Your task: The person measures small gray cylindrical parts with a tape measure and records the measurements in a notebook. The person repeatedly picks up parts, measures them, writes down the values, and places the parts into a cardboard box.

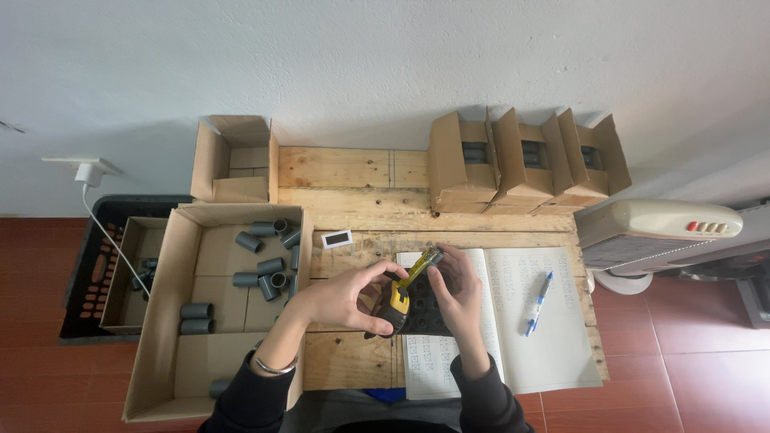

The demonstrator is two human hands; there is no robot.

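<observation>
At your far left a black slatted plastic crate (88, 281) sits half hidden behind a small open cardboard box (128, 277). Next comes the wide, shallow cardboard box (172, 321) holding short grey plastic pipe pieces (261, 267); its near corner is covered by your sleeve. Your left hand (341, 298) is wrapped around a yellow-and-black tape measure (396, 303), fingers closed on its case. Your right hand (457, 293) pinches the drawn-out yellow blade (423, 263) near its tip. Beneath both hands a dark object lies on the open lined notebook (521, 321), too covered to identify. A blue pen (538, 302) rests on the right page. Three cardboard cartons (521, 164) stand behind.
</observation>
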